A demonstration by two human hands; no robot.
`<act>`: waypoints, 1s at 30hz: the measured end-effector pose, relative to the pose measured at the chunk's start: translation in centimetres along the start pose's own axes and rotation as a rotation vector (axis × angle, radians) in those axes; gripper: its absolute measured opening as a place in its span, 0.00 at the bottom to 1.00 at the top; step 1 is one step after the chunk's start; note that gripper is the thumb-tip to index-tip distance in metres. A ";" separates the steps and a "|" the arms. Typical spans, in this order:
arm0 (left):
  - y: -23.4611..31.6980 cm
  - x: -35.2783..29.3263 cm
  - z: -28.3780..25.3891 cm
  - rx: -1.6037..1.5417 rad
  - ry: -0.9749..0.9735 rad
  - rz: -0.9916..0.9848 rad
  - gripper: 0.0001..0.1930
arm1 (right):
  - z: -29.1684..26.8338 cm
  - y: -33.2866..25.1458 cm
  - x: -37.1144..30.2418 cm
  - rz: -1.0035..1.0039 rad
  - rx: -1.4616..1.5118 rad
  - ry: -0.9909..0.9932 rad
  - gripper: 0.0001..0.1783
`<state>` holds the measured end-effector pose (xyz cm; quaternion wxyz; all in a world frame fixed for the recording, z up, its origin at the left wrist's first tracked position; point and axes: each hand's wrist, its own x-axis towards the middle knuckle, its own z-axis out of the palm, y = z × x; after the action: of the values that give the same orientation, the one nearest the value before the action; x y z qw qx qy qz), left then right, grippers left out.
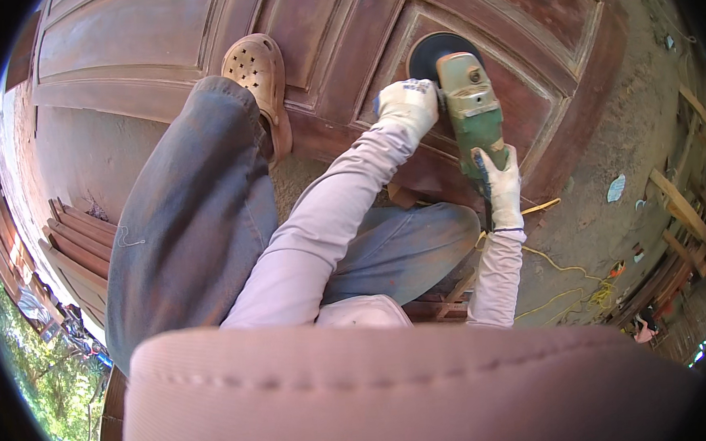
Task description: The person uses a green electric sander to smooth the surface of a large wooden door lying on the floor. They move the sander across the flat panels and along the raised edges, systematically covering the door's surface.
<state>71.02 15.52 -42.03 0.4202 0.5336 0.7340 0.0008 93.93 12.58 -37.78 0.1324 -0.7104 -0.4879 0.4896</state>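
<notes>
A green angle grinder [479,124] with a metal head is held over a reddish-brown panelled wooden door [344,67]. Its dark round disc [433,51] lies against or just above one of the door's recessed panels; I cannot tell whether it touches. My left hand [408,106], in a white glove, is closed beside the grinder's head, apparently round a side handle that the fingers hide. Around the rear of the grinder's body wraps my right hand [502,183], gloved too. Pale dust lines the door's mouldings.
My foot in a tan clog [257,77] rests on the door's near edge. A yellow cord [570,268] trails over the dirt floor [594,198] at the right. Wooden strips [679,204] lie farther right, and stacked brown boards [80,245] stand at the left.
</notes>
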 end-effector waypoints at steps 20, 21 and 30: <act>0.2 1.3 -3.7 0.035 -0.054 -0.062 0.12 | 0.9 -1.9 1.8 -0.035 -0.163 0.032 0.26; -0.3 1.1 -3.8 0.033 -0.047 -0.092 0.12 | 1.3 -2.9 1.5 -0.030 -0.206 0.035 0.27; -0.2 2.3 -3.1 0.076 -0.018 -0.078 0.14 | 0.5 -2.1 2.5 -0.017 -0.163 0.013 0.34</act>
<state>68.76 18.59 -41.49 0.4057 0.5202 0.7499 -0.0483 92.42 15.56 -38.05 0.0816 -0.7178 -0.5313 0.4425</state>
